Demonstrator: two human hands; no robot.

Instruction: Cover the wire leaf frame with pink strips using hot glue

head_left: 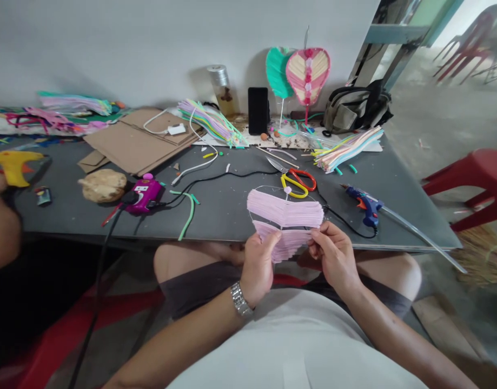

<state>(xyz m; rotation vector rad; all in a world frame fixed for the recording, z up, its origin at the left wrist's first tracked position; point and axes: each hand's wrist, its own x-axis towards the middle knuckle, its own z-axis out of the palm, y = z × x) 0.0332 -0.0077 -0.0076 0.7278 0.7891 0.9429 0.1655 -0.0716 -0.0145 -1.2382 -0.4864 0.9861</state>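
Note:
A half-covered pink fan, made of fuzzy stems laid in a V on a thin wire frame, is held over the table's front edge. My left hand grips its lower left side, thumb on top. Fingers of my right hand pinch its right edge, where the stems meet the wire. A dark gap runs between the upper and lower pink bands. Just beyond the fan lie scissors with red and yellow handles. To the right rests a blue glue gun with a long clear glue stick in it.
Bundles of coloured stems lie at the back beside cardboard, a phone and a jar. Two finished fans lean on the wall. A purple power socket trails cables. At left, another person's hand holds a yellow glue gun.

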